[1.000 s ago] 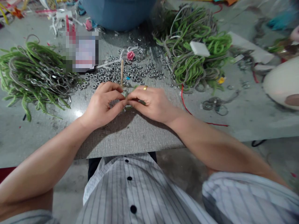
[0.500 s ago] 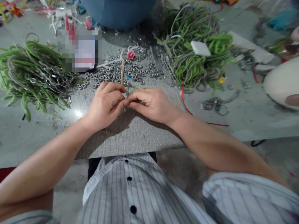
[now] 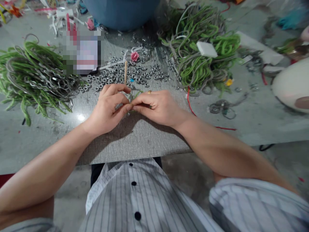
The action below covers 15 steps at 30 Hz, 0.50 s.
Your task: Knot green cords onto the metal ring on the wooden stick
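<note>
My left hand point(image 3: 108, 104) and my right hand point(image 3: 156, 104) meet fingertip to fingertip, low over the table, thumbs and forefingers pinched. A short piece of green cord point(image 3: 138, 94) curves out above my right forefinger, and the right fingers are closed on it. Small shiny metal point(image 3: 129, 97) shows between the two hands. What the left fingertips pinch is mostly hidden. Just beyond the left fingers a thin wooden stick point(image 3: 126, 72) points away from me; its near end is out of sight behind them. Loose metal rings point(image 3: 113, 75) lie scattered past the hands.
Bundled green and grey cords with chains point(image 3: 36, 71) lie left; another cord heap point(image 3: 200, 48) carries a white block point(image 3: 207, 49). A blue tub point(image 3: 123, 14) stands at the back. Nearby are a pink paper rose point(image 3: 134, 56), red string point(image 3: 191, 104) and a rounded white object point(image 3: 292, 85).
Both hands keep almost the same pinch at the same spot, with only a slight shift of the fingers. The whole view has moved very slightly.
</note>
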Tool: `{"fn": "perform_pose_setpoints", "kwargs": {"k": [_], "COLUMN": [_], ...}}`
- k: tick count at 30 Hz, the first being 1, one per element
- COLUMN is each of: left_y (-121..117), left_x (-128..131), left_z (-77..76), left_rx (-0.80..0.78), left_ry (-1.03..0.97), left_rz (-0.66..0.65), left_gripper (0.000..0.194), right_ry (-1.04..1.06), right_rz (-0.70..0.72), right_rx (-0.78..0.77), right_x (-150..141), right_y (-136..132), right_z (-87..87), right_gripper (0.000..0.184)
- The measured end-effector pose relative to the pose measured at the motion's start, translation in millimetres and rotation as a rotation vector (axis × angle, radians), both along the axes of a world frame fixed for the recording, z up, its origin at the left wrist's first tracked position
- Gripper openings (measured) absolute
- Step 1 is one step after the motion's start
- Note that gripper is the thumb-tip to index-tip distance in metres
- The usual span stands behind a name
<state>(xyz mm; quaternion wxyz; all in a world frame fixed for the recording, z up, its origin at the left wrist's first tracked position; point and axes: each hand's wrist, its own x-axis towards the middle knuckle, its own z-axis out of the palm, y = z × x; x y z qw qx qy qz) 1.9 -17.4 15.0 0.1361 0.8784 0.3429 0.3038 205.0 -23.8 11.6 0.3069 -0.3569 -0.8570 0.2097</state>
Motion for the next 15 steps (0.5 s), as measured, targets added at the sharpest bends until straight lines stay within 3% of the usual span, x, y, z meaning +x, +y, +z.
{"fn": "perform_pose_setpoints", "kwargs": {"k": [15], "left_y": [0.7], "left_x": [-0.8], "left_z": [0.3], "left_rx": [-0.024], "left_ry": [0.009], "left_rz": [0.01], "left_gripper": [0.015], "right_ry": [-0.013], "right_rz": [-0.022], "right_rx": [0.013], "right_x": [0.1], "right_y": [0.2], "right_z": [-0.9], "right_gripper": [0.018]}}
